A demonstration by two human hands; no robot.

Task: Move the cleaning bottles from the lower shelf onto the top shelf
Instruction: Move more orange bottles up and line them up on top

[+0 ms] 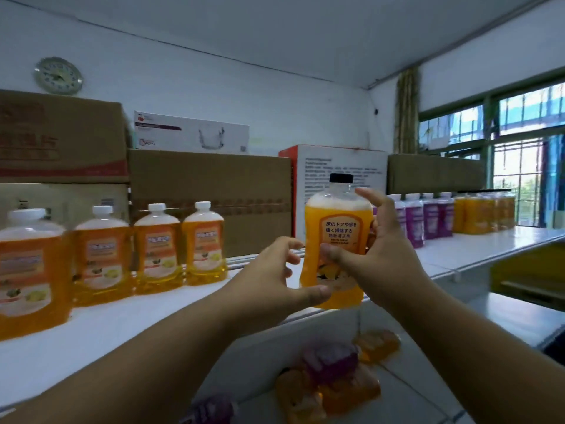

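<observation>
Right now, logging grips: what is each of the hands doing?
Left hand: thumb touches the orange bottle, fingers loosely curled.
Right hand: grips the orange bottle.

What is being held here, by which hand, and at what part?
The black-capped orange bottle: the right hand grips its body at the label, thumb in front. The left hand touches its lower left side with the thumb, fingers spread.
</observation>
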